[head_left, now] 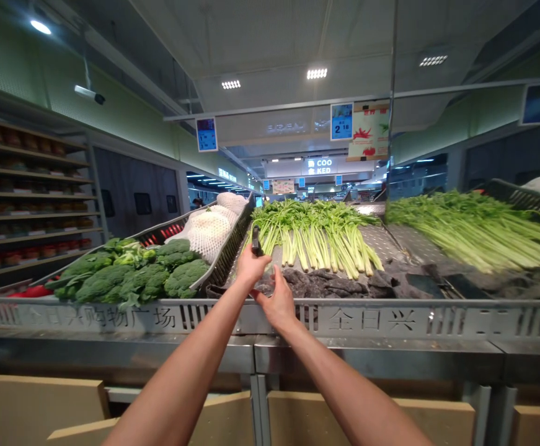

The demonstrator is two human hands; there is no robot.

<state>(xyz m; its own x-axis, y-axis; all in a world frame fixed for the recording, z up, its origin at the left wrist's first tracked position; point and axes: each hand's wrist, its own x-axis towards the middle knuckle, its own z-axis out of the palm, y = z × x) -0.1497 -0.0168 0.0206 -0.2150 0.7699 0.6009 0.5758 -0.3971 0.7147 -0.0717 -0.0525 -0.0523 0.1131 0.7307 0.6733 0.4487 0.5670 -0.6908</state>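
My left hand (250,267) is closed around a small dark object (256,248) that sticks up from the fist, held just in front of the celery stalks (318,238) on the metal display shelf. My right hand (278,302) sits right beside it, fingers curled, near the shelf's front rail (372,317) and the dark cloth (325,284) under the celery. I cannot make out what the right hand's fingers hold, if anything.
Broccoli heads (130,275) fill a slanted tray at left, with net-wrapped white produce (211,229) behind them. More green stalks (474,229) lie at right. Price signs (341,121) hang above. Shelving (28,204) lines the left wall. Wooden panels (37,409) stand below the counter.
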